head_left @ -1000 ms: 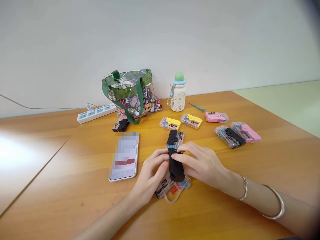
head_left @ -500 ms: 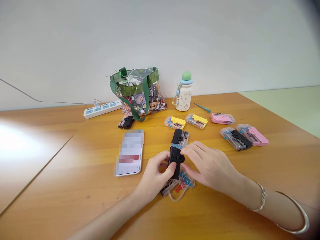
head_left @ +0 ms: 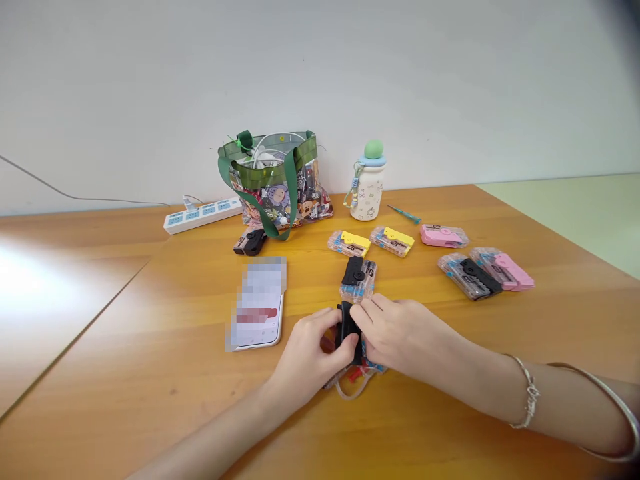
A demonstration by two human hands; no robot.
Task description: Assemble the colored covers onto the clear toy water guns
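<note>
My left hand [head_left: 313, 347] pinches a black plastic toy water gun [head_left: 351, 331] between thumb and fingers, held edge-up. My right hand [head_left: 400, 333] is closed at its right side, fingertips on its upper part; the fingers cover much of it. Below both hands shows a clear water gun piece [head_left: 356, 383] with a loop and red and blue bits. I cannot tell whether this is joined to the black one. Just beyond my fingers lies another folded water gun [head_left: 358, 277], black and clear.
Yellow water guns [head_left: 393, 241], pink ones [head_left: 444, 235] and a black one [head_left: 475, 279] lie further back. Left are a phone [head_left: 257, 313] and a black folded piece [head_left: 250, 241]. Behind stand a bag [head_left: 280, 193], a bottle [head_left: 367, 190], a power strip [head_left: 203, 215] and a small screwdriver [head_left: 405, 214].
The black water gun has turned from showing its flat, round-knobbed face to a narrower edge, and sits slightly lower. My right hand has moved in closer over it.
</note>
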